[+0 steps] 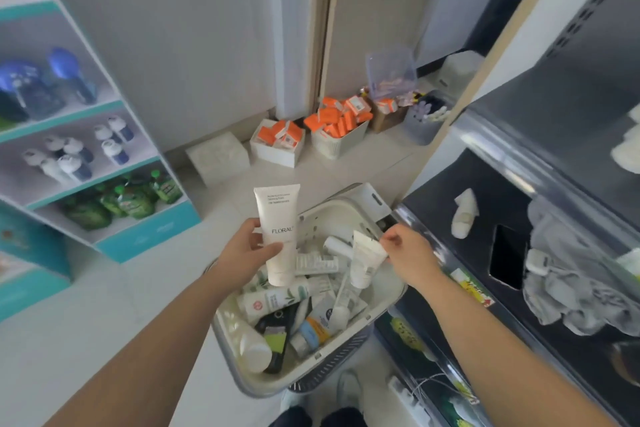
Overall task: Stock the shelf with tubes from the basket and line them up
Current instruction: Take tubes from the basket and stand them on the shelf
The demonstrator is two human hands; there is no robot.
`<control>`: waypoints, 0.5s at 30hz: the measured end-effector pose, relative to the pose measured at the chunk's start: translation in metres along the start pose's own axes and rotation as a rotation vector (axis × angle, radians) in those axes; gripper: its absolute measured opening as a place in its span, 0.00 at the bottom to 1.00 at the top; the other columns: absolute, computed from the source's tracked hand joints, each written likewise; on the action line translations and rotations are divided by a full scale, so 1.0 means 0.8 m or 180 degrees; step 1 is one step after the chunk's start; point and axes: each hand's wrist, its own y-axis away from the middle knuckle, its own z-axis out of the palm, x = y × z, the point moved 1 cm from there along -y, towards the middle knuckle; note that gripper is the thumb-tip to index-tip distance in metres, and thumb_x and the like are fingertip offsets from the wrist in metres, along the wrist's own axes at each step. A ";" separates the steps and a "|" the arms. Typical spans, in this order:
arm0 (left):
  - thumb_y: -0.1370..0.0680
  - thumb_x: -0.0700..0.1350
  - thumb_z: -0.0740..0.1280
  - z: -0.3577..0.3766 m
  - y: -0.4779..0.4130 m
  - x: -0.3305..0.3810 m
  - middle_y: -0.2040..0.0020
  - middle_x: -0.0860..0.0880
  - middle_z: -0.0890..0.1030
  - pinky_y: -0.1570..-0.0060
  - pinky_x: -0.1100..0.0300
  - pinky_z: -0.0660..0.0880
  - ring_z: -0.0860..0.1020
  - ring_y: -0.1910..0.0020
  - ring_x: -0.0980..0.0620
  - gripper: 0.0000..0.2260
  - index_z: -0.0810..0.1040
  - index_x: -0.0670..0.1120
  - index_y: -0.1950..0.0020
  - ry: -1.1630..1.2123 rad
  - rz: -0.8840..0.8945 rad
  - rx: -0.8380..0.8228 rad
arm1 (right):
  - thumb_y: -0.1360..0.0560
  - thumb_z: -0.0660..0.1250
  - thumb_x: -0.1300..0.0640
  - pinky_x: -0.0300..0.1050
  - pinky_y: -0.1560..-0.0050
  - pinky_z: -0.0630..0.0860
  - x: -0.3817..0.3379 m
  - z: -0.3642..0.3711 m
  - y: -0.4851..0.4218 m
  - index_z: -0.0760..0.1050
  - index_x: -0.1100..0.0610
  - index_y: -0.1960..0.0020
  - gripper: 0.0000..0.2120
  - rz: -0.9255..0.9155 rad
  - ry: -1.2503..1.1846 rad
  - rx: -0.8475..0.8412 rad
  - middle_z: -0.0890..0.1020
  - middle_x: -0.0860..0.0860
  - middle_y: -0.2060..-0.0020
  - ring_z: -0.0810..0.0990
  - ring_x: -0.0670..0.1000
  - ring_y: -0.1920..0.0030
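The dark shelf (491, 191) on the right is running out of frame, and the pale items lying on it are too blurred to identify; lettering on most tubes heaped in the basket (391, 298) is unreadable. The left hand (247, 250) is closing thumb and fingers around a white tube marked FLORAL (278, 236), holding it cap-down and upright above the basket's left half. The right hand (407, 253) is pinching the crimped end of a smaller white tube (363, 262), which is hanging cap-down over the basket's middle. Both tubes are sitting between the hands, well short of the shelf.
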 end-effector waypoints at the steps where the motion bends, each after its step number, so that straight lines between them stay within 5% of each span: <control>1: 0.23 0.44 0.70 -0.006 0.001 -0.008 0.45 0.48 0.82 0.53 0.58 0.76 0.81 0.49 0.51 0.18 0.69 0.49 0.35 -0.0017 -0.0058 0.0044 | 0.20 0.63 0.59 0.37 0.59 0.70 0.003 0.013 -0.003 0.75 0.55 0.51 0.03 -0.0016 0.0153 -0.0140 0.80 0.49 0.53 0.80 0.51 0.49; 5: 0.23 0.43 0.70 -0.022 0.010 -0.037 0.44 0.49 0.81 0.53 0.59 0.75 0.81 0.48 0.52 0.18 0.69 0.50 0.36 0.0016 -0.0212 0.0256 | 0.21 0.64 0.61 0.46 0.42 0.74 -0.001 0.067 0.001 0.72 0.54 0.36 0.14 -0.0418 0.0780 -0.0408 0.75 0.51 0.39 0.76 0.52 0.41; 8: 0.23 0.42 0.70 -0.026 0.017 -0.053 0.44 0.50 0.81 0.50 0.56 0.76 0.81 0.48 0.52 0.18 0.69 0.50 0.37 0.0110 -0.0305 0.0404 | 0.23 0.66 0.60 0.49 0.38 0.74 -0.014 0.113 0.016 0.72 0.55 0.36 0.16 -0.0942 0.1099 -0.0775 0.73 0.52 0.39 0.74 0.52 0.41; 11: 0.23 0.41 0.70 -0.025 0.021 -0.064 0.44 0.50 0.81 0.52 0.57 0.77 0.81 0.47 0.51 0.18 0.69 0.49 0.36 0.0197 -0.0380 0.0461 | 0.21 0.64 0.52 0.49 0.43 0.76 -0.027 0.159 0.033 0.73 0.55 0.39 0.13 -0.1014 0.1325 -0.1823 0.77 0.52 0.43 0.77 0.50 0.46; 13: 0.23 0.41 0.70 -0.022 0.023 -0.071 0.44 0.49 0.81 0.52 0.57 0.78 0.81 0.47 0.50 0.19 0.69 0.49 0.36 0.0230 -0.0416 0.0474 | 0.22 0.61 0.39 0.48 0.47 0.77 -0.042 0.190 0.055 0.71 0.55 0.34 0.24 -0.0974 0.1370 -0.2655 0.79 0.50 0.45 0.78 0.49 0.49; 15: 0.24 0.41 0.71 -0.018 0.024 -0.078 0.43 0.48 0.82 0.47 0.53 0.78 0.82 0.47 0.50 0.18 0.70 0.49 0.37 0.0220 -0.0425 0.0525 | 0.26 0.59 0.31 0.49 0.43 0.73 -0.057 0.221 0.082 0.60 0.53 0.25 0.38 -0.0895 0.1407 -0.3207 0.74 0.50 0.35 0.76 0.51 0.42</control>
